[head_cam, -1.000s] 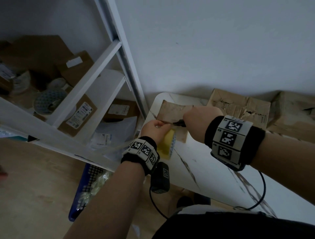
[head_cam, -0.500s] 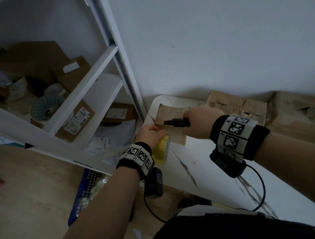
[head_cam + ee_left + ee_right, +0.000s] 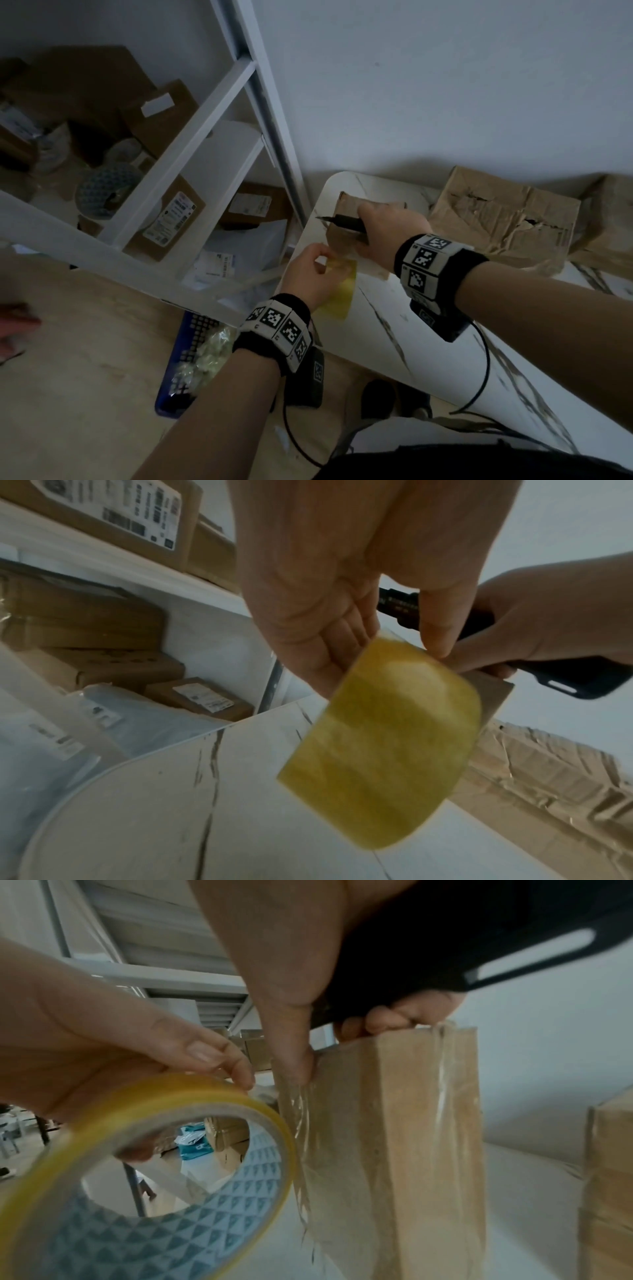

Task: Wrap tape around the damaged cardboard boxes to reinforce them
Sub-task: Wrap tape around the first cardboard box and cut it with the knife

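At the near corner of the white table (image 3: 394, 329), the left hand (image 3: 310, 274) grips a yellow tape roll (image 3: 380, 761), fingers curled through its core, just beside a small cardboard box (image 3: 411, 1150) standing upright on the tabletop. The right hand (image 3: 387, 233) is closed around a black knife (image 3: 346, 222) while its thumb (image 3: 294, 1053) presses a clear strip of tape against the top of the box's side. A crumpled larger box (image 3: 507, 219) lies farther back by the wall, and a white shelf (image 3: 191, 164) with parcels stands to the left.
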The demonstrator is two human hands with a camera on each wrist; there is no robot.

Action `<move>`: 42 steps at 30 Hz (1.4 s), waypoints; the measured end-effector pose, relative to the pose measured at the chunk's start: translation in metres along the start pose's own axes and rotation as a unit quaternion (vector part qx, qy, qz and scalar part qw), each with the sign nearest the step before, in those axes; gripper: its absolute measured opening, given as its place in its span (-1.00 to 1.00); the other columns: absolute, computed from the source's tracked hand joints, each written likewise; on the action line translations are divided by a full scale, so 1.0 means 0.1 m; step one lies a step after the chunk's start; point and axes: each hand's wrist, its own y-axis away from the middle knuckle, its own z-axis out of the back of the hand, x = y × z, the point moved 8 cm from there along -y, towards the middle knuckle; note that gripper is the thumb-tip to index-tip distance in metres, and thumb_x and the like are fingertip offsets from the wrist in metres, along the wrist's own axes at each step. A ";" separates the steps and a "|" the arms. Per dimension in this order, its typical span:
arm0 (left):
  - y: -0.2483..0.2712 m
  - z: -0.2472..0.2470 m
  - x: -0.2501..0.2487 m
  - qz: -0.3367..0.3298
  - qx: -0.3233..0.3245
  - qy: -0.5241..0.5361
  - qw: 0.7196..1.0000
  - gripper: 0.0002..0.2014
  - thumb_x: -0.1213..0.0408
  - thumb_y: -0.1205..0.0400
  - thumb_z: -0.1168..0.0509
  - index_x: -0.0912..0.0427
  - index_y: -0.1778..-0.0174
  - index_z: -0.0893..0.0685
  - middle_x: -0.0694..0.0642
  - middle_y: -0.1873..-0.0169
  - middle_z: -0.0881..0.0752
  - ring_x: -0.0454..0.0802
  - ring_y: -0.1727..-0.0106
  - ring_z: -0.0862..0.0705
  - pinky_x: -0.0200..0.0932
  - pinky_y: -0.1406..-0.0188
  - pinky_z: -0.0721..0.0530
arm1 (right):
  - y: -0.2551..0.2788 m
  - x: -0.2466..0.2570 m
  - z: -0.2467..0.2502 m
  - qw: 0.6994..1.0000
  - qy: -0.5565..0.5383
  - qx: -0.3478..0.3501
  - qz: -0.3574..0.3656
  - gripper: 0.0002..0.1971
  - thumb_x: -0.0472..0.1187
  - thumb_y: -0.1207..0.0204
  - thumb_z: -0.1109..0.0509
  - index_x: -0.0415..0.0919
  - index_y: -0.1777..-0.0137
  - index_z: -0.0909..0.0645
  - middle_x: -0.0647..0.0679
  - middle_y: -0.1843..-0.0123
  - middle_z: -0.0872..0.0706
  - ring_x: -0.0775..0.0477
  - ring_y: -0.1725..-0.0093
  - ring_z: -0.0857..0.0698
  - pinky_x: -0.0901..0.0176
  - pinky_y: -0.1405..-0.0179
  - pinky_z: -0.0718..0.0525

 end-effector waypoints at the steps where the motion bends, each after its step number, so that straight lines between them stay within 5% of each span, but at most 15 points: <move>1: 0.01 -0.02 -0.02 -0.013 0.008 -0.012 1.000 -0.80 0.21 -0.54 -0.41 -0.01 -0.01 -0.54 -0.01 0.33 -0.54 0.01 0.24 -0.56 -0.21 0.31 -0.50 | -0.01 0.00 0.00 1.000 0.005 0.000 0.005 -0.76 -0.06 -0.55 -0.32 -0.10 -0.14 -0.42 -0.06 -0.02 -0.65 -0.17 0.08 -0.63 0.09 0.31 -0.45; 5: 0.03 -0.13 -0.09 -0.071 0.033 -0.131 0.988 -0.72 0.35 -0.53 -0.36 -0.02 -0.08 -0.52 0.12 0.16 -0.70 0.13 0.06 -0.68 -0.11 0.14 -0.65 | -0.03 -0.03 -0.01 1.000 0.024 0.007 0.011 -0.74 -0.04 -0.54 -0.33 -0.10 -0.13 -0.40 -0.05 0.01 -0.59 -0.10 0.24 -0.48 0.09 0.37 -0.44; 8: 0.06 -0.28 -0.09 -0.107 0.074 -0.277 0.952 -0.62 0.30 -0.60 -0.30 0.04 -0.35 -0.49 0.17 -0.13 -0.66 0.18 -0.15 -0.62 -0.13 -0.01 -0.54 | -0.02 -0.08 -0.05 1.000 0.004 0.011 0.005 -0.56 0.02 -0.51 -0.39 -0.13 -0.26 -0.35 -0.14 -0.23 -0.40 -0.17 0.25 -0.51 0.03 0.37 -0.56; 11: 0.09 -0.43 -0.04 -0.139 0.110 -0.361 0.916 -0.59 0.26 -0.65 -0.22 -0.02 -0.44 -0.44 0.17 -0.25 -0.62 0.21 -0.21 -0.60 0.00 -0.06 -0.57 | -0.04 -0.19 -0.06 0.999 -0.031 0.031 -0.023 -0.28 0.13 -0.41 -0.45 -0.11 -0.45 -0.21 -0.23 -0.50 -0.17 -0.31 0.05 -0.65 -0.01 0.27 -0.62; 14: 0.12 -0.56 0.04 -0.164 0.124 -0.416 0.886 -0.61 0.26 -0.68 -0.17 -0.05 -0.45 -0.42 0.14 -0.26 -0.63 0.19 -0.19 -0.62 0.03 -0.01 -0.59 | -0.11 -0.29 -0.06 0.996 -0.060 0.056 -0.039 -0.12 0.17 -0.29 -0.54 -0.13 -0.49 -0.17 -0.21 -0.37 -0.39 -0.30 -0.06 -0.65 -0.10 0.12 -0.70; 17: 0.10 -0.66 0.10 -0.168 0.131 -0.450 0.867 -0.62 0.25 -0.70 -0.11 -0.06 -0.45 -0.41 0.13 -0.28 -0.59 0.21 -0.18 -0.62 0.03 0.02 -0.60 | -0.13 -0.32 -0.07 0.995 -0.073 0.063 -0.035 -0.21 0.19 -0.20 -0.58 -0.16 -0.31 -0.33 -0.12 -0.13 -0.57 -0.21 -0.05 -0.65 -0.08 0.09 -0.69; 21: 0.05 -0.76 0.27 -0.143 0.180 -0.476 0.849 -0.58 0.21 -0.73 -0.08 -0.14 -0.52 -0.34 0.08 -0.43 -0.51 0.17 -0.29 -0.58 0.05 -0.12 -0.62 | -0.06 -0.30 -0.10 0.997 -0.063 0.052 -0.014 -0.28 0.16 -0.23 -0.59 -0.13 -0.30 -0.40 -0.08 -0.22 -0.53 -0.18 -0.10 -0.62 0.01 0.10 -0.63; 27: 0.04 -0.68 0.23 -0.149 0.146 -0.371 0.905 -0.61 0.11 -0.76 -0.03 -0.16 -0.53 -0.39 0.05 -0.39 -0.57 0.08 -0.32 -0.57 -0.01 -0.17 -0.60 | 0.01 -0.22 -0.15 0.998 0.024 0.025 0.060 -0.13 -0.07 -0.30 -0.61 -0.06 -0.51 -0.15 0.03 -0.48 -0.25 -0.19 0.04 -0.66 0.05 0.42 -0.62; 30: -0.03 -0.37 0.12 -0.135 0.021 -0.283 0.949 -0.72 0.15 -0.74 -0.09 0.06 -0.29 -0.60 0.13 -0.18 -0.66 0.15 -0.18 -0.63 -0.05 -0.05 -0.57 | 0.02 -0.28 -0.21 0.998 0.021 0.024 0.062 -0.11 -0.11 -0.30 -0.61 -0.03 -0.52 -0.12 0.05 -0.53 -0.19 -0.22 0.07 -0.68 0.03 0.39 -0.64; 33: -0.09 0.03 0.11 -0.091 -0.116 -0.184 0.972 -0.76 0.20 -0.64 -0.28 0.14 -0.20 -0.51 0.10 -0.03 -0.57 0.16 -0.12 -0.61 -0.06 -0.01 -0.57 | 0.04 -0.33 -0.27 0.998 0.019 0.016 0.064 -0.12 -0.15 -0.32 -0.59 -0.01 -0.52 -0.11 0.04 -0.54 -0.16 -0.22 0.11 -0.68 -0.03 0.34 -0.71; 37: -0.28 -0.05 -0.02 -0.099 -0.029 -0.218 0.971 -0.17 0.21 -0.50 -0.46 0.05 -0.61 -0.13 0.10 -0.55 -0.28 0.04 -0.55 -0.29 0.01 -0.50 -0.37 | 0.05 -0.40 -0.30 0.998 -0.002 0.011 0.065 -0.21 -0.23 -0.42 -0.50 -0.01 -0.54 -0.12 0.05 -0.57 -0.13 -0.18 0.09 -0.68 -0.01 0.27 -0.72; 42: -0.44 -0.24 -0.16 -0.126 0.013 -0.248 0.960 -0.33 0.16 -0.57 -0.38 -0.01 -0.57 -0.25 0.05 -0.60 -0.21 0.01 -0.61 -0.18 -0.07 -0.54 -0.26 | 0.05 -0.53 -0.44 0.997 -0.040 0.065 0.032 -0.52 -0.18 -0.58 -0.35 -0.10 -0.45 -0.28 0.08 -0.65 -0.09 -0.15 -0.24 -0.62 0.02 0.05 -0.66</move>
